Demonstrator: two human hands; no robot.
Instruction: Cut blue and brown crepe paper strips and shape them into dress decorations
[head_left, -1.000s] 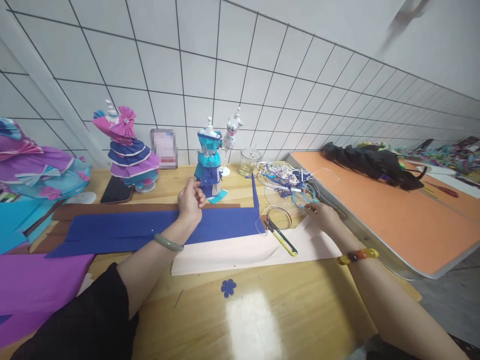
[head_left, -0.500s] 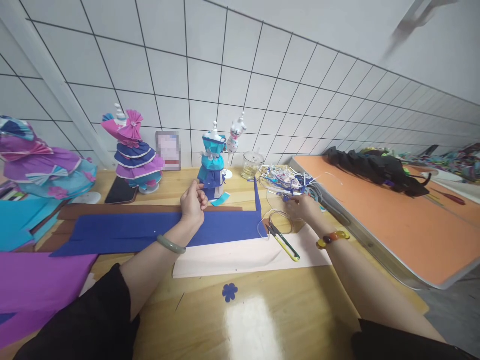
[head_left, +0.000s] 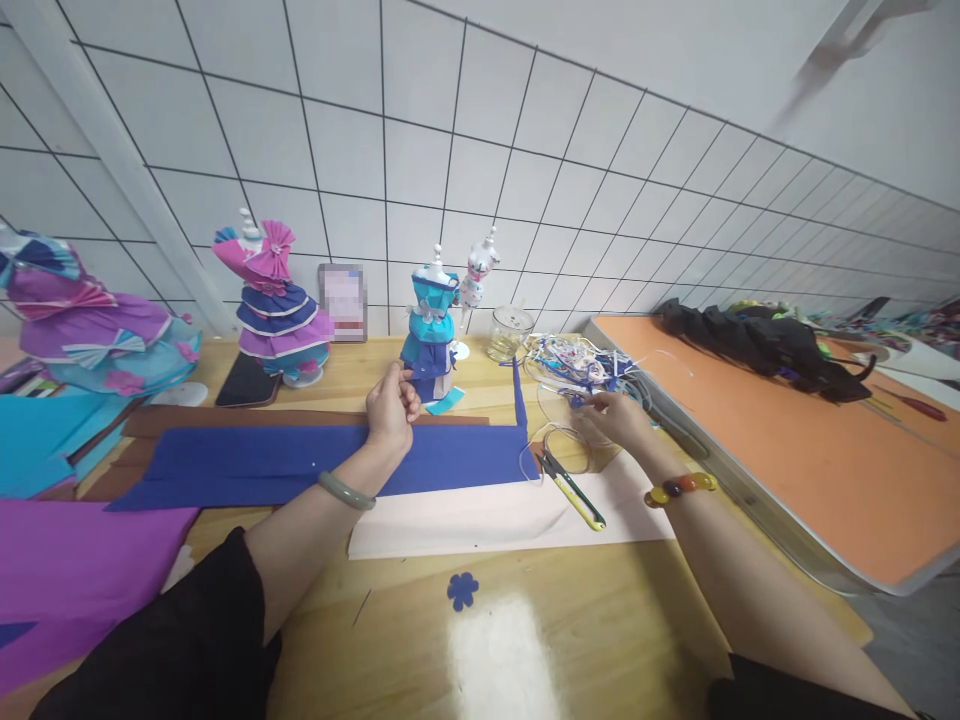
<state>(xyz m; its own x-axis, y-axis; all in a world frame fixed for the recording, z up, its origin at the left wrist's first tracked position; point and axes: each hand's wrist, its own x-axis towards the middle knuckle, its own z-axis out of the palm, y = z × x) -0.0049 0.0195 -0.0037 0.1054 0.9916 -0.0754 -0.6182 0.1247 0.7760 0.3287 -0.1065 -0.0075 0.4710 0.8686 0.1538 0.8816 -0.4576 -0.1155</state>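
My left hand (head_left: 392,407), fingers curled in, is beside the skirt of a small dress form (head_left: 433,325) dressed in turquoise and dark blue. What its fingers hold, if anything, is hidden. At the front edge of a tangled pile of thin scraps (head_left: 574,358), my right hand (head_left: 616,418) has thumb and fingertips pinched together near a bit of blue. I cannot make out what is in that pinch. Green-and-yellow thread snips (head_left: 574,492) lie below it on pale pink fabric (head_left: 450,522). Dark blue fabric (head_left: 247,465) stretches under my left forearm.
A blue flower cutout (head_left: 463,591) lies on the wooden table near me. Two dressed forms (head_left: 285,305) and a phone (head_left: 246,380) stand or lie at left. A glass cup (head_left: 510,335) is by the scraps. An orange-topped table (head_left: 757,440) adjoins at right.
The view has shifted slightly, so most things appear a little farther right. Both hands keep nearly the same places and poses.
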